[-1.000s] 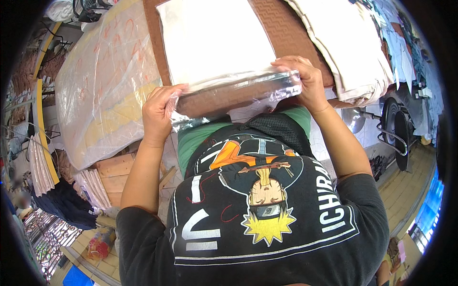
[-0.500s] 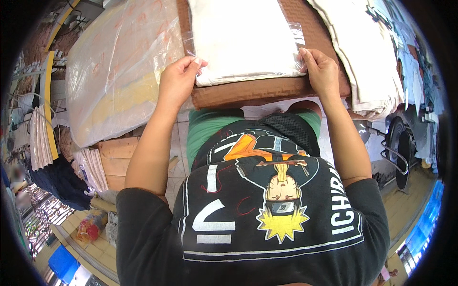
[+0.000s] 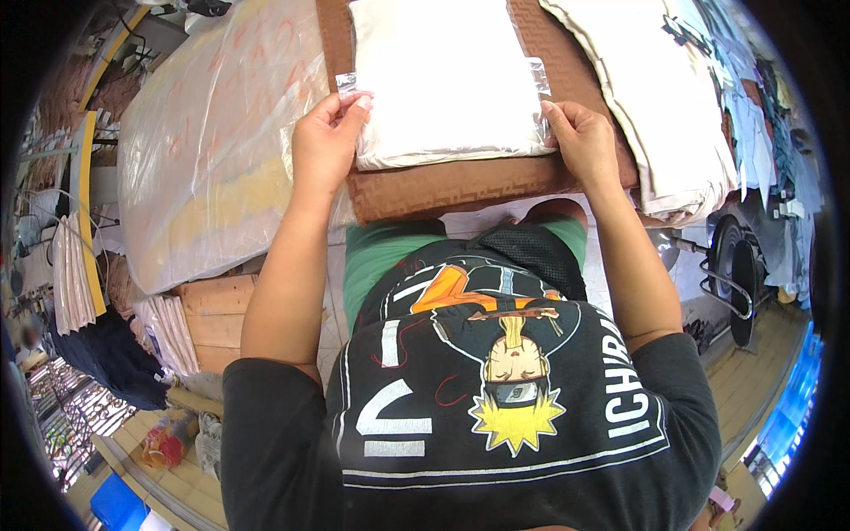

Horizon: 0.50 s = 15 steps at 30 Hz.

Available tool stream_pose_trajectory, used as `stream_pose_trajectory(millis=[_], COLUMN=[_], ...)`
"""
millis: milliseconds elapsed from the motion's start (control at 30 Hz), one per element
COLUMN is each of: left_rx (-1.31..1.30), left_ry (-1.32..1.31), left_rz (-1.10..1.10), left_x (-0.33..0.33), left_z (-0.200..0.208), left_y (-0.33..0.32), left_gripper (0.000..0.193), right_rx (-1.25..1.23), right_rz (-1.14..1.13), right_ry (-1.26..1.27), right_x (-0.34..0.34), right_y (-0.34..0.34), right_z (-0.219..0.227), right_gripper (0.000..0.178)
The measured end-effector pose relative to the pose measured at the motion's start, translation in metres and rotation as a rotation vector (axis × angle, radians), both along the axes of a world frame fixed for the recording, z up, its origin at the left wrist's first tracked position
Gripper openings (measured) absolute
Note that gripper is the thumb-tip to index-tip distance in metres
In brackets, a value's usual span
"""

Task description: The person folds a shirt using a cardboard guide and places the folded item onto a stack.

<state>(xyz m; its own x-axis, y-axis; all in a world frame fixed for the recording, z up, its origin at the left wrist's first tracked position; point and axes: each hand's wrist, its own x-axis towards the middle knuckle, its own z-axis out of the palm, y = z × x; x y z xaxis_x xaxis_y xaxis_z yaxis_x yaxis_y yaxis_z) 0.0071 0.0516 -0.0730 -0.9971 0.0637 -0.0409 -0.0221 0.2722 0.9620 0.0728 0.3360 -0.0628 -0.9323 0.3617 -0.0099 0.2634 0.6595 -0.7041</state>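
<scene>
Far left, folded pale garments (image 3: 73,274) hang in a row beside the yellow rail (image 3: 82,190), an arrangement that probably keeps their folds neat. Next along, a big plastic-covered bundle (image 3: 204,168) sits close by the brown padded bench (image 3: 460,188), its cover likely there to keep dust off. And here in the middle, the folded white cloth (image 3: 443,44) lies flat on that bench, its near end close to the front edge, well within reach of both arms. A clear plastic bag (image 3: 538,81) covers its near part, a strip showing at each side; how far it runs underneath, I can't tell. Over on the right, a thick cream cloth pile (image 3: 664,97) rests on the bench, leaving a brown strip between.

Now the hands! The left hand (image 3: 329,133) is nearly closed, thumb and finger pinching the bag at the cloth's left edge. Across to the right hand (image 3: 580,142): narrow too, thumb on top, fingers curled, gripping the bag's right edge. Holding opposite sides like that seems to keep the plastic spread and the cloth square.
</scene>
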Motion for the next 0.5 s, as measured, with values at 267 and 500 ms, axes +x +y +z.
stream_pose_trajectory(millis=[267, 500], left_rx=[0.133, 0.048], left_ry=[-0.051, -0.047], left_rz=[-0.061, 0.018], left_x=[-0.008, -0.007], left_z=[-0.004, -0.008], left_y=[-0.002, 0.006], left_gripper=[0.025, 0.028], right_rx=[-0.193, -0.452], right_rz=[-0.028, -0.068], right_ry=[0.167, 0.302], right_x=[-0.022, -0.039], right_y=[-0.007, -0.02], right_z=[0.001, -0.012], right_gripper=[0.026, 0.022])
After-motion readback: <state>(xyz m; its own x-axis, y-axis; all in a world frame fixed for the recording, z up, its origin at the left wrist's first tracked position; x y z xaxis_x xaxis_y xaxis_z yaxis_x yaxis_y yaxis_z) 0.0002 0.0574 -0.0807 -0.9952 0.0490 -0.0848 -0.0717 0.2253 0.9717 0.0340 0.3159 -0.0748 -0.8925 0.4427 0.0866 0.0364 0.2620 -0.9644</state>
